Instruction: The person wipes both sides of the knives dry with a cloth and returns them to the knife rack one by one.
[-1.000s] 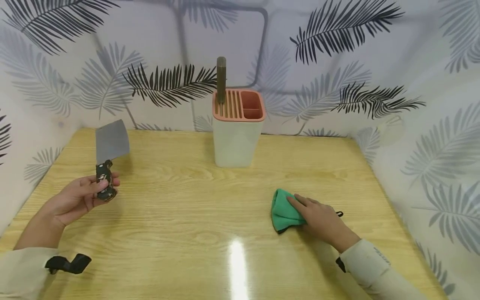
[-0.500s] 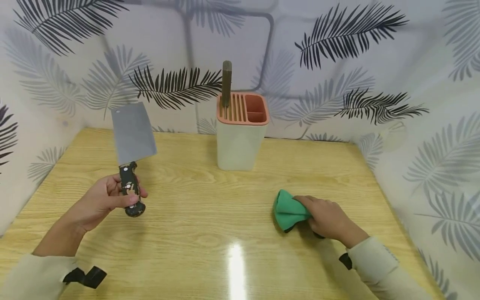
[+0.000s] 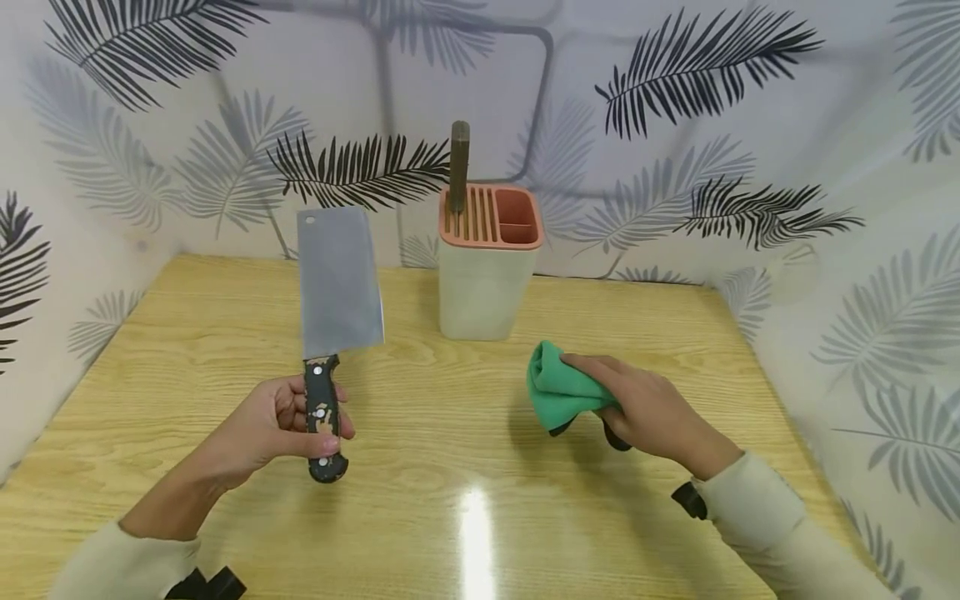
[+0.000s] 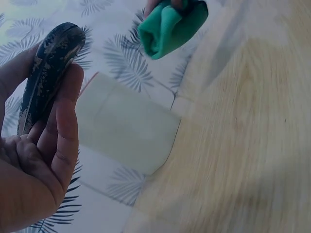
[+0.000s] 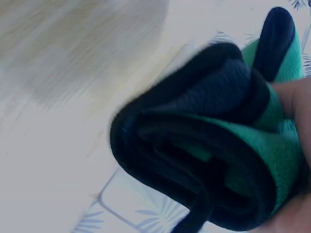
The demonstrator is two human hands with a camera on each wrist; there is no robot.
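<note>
My left hand (image 3: 273,425) grips the black, worn handle (image 3: 322,417) of a cleaver, its broad grey blade (image 3: 339,283) pointing up and away. In the left wrist view the handle (image 4: 48,68) rises from the curled fingers of the left hand (image 4: 39,160); the blade is hidden there. My right hand (image 3: 652,408) holds a folded green cloth (image 3: 562,387) above the table at the right. Seen from the right wrist, the cloth (image 5: 286,145) shows dark edging and folded layers, with part of the right hand (image 5: 296,107) around it.
A white knife block (image 3: 483,292) with a pink slotted top stands at the back middle of the wooden table (image 3: 420,517). One dark handle (image 3: 459,162) sticks up from its left slots. Leaf-patterned fabric (image 3: 645,167) hangs behind and beside the table.
My left hand has carried the cleaver to the right, and the blade faces the view more fully. My right hand has lifted the cloth and shifted it slightly left, away from me.
</note>
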